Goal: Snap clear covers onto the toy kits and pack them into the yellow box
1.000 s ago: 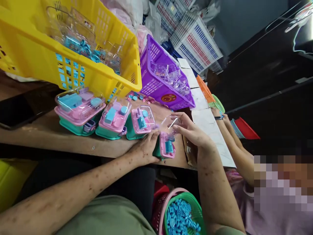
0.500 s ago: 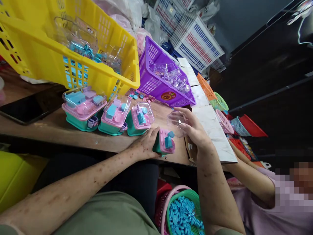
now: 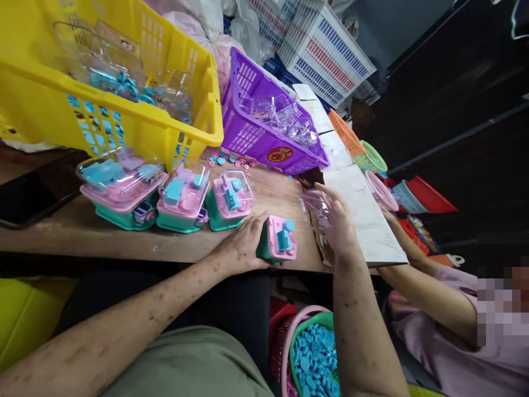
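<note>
My left hand is wrapped round the left side of a pink and green toy box at the table's front edge. The box has no cover and shows blue parts on its pink top. Beside it, raised over the table, my right hand grips a clear plastic cover. Three similar boxes with clear covers stand in a row to the left: a small one, a middle one and a larger one with a lilac drawer sticking out.
Behind are a yellow basket and a purple basket with clear covers inside. Small pink and blue pieces lie before them. White board covers the right side. A person's arm reaches in there. Below is a green basket of blue parts.
My right hand has moved slightly right with the clear cover and turned it. My left hand stays round the uncovered box. The view has shifted a little.
</note>
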